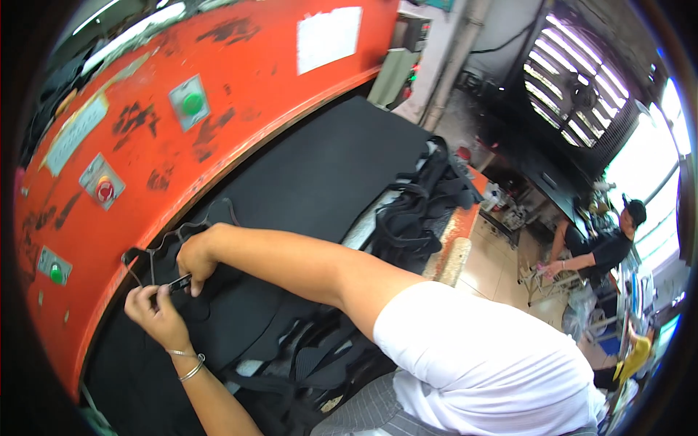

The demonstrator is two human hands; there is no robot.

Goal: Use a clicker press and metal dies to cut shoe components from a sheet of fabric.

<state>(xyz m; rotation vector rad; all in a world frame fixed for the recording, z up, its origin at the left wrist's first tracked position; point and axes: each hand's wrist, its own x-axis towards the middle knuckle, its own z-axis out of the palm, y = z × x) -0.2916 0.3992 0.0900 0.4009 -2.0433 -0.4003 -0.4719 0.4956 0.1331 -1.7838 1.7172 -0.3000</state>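
Observation:
Both my hands are at the left, over black sheet material (320, 160) under the red-orange machine (247, 73). Between them is a small dark, shiny strip-like piece (179, 283); its exact kind I cannot make out. My left hand (158, 317), with bangles at the wrist, pinches its near end between thumb and fingers. Curled over the far end is my right hand (198, 258), its fingertips partly hidden. Just beyond the hands, a thin bent metal outline (153, 254), resembling a cutting die, lies near the machine's lower edge.
Green buttons (193, 104) and a red knob (105, 190) sit on the machine's front. Black offcuts (418, 207) are heaped at the sheet's right edge, and more scraps (305, 356) lie close to my body. Another person (607, 243) sits farther right near a window.

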